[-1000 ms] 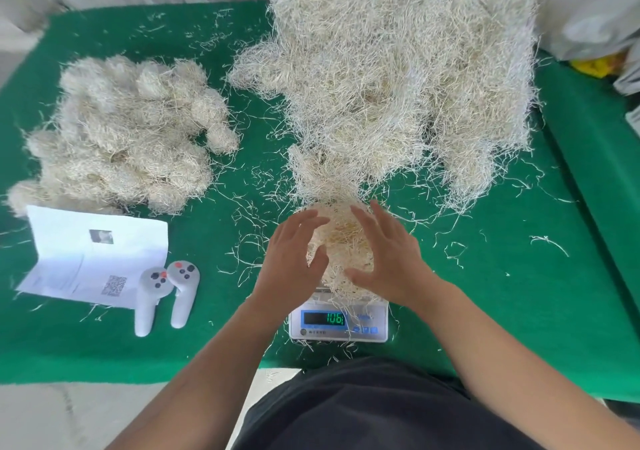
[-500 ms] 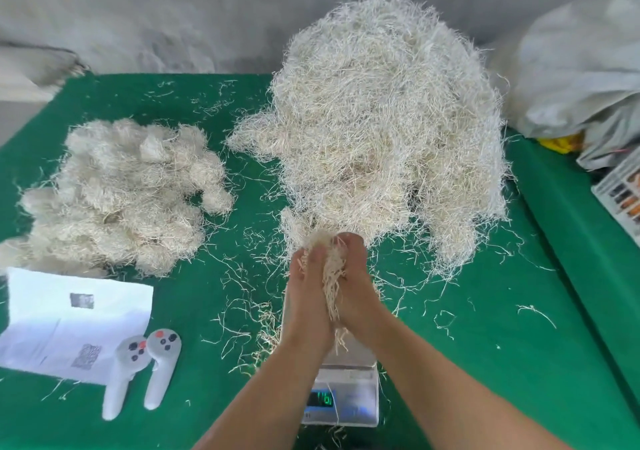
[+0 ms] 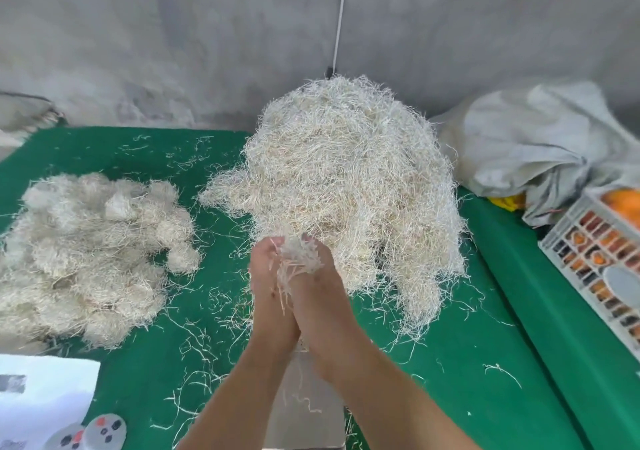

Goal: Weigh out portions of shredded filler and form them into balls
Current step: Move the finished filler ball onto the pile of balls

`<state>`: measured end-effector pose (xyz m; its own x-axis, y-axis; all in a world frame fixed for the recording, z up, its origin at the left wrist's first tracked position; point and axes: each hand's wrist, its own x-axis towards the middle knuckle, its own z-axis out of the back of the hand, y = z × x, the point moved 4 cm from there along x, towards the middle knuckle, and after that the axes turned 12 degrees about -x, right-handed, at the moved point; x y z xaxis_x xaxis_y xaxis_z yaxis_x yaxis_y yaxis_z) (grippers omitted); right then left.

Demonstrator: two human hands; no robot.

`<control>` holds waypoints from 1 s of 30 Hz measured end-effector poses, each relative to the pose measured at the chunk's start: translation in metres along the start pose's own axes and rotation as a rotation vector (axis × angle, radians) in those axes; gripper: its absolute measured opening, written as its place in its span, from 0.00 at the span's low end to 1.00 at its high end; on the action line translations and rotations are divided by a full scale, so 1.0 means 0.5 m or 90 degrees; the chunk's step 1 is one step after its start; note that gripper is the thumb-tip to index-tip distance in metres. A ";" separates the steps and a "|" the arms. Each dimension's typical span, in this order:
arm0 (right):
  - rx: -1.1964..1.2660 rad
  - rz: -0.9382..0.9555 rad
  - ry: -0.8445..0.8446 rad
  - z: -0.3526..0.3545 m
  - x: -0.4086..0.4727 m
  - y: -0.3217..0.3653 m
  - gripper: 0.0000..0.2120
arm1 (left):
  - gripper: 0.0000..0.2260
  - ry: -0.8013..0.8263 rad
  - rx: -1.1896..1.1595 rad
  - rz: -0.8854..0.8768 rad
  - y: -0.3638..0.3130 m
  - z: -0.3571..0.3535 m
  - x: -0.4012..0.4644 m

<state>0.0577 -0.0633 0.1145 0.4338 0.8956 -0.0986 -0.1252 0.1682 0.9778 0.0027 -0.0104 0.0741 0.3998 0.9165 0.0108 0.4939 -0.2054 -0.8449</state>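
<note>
A: Above the scale (image 3: 308, 411), portion (image 3: 298, 259) now lifted off; left hand (image 3: 268, 287) and right hand (image 3: 322, 290) clasp it between palms.
B: So weighing's done; we're compressing it, just in front of the loose heap (image 3: 346, 186).

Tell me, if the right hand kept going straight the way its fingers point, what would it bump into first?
The right hand, pressed against the left hand around a portion of filler, points away from the person. It would probably meet the big loose filler heap first, though depth is hard to judge.
</note>
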 end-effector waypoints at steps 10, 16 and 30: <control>0.145 -0.011 -0.133 0.005 0.034 0.049 0.07 | 0.27 0.009 -0.138 0.245 -0.053 -0.068 -0.006; -0.422 0.206 -0.191 0.036 0.048 0.056 0.32 | 0.23 0.083 -0.065 0.291 -0.083 -0.069 0.016; 0.154 -0.081 -0.063 -0.005 0.013 0.032 0.24 | 0.16 0.002 0.020 0.143 -0.059 -0.055 -0.026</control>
<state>0.0561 -0.0537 0.1293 0.5188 0.8271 -0.2162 0.1472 0.1627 0.9756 0.0043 -0.0259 0.1136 0.4995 0.8480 -0.1772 0.3688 -0.3932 -0.8423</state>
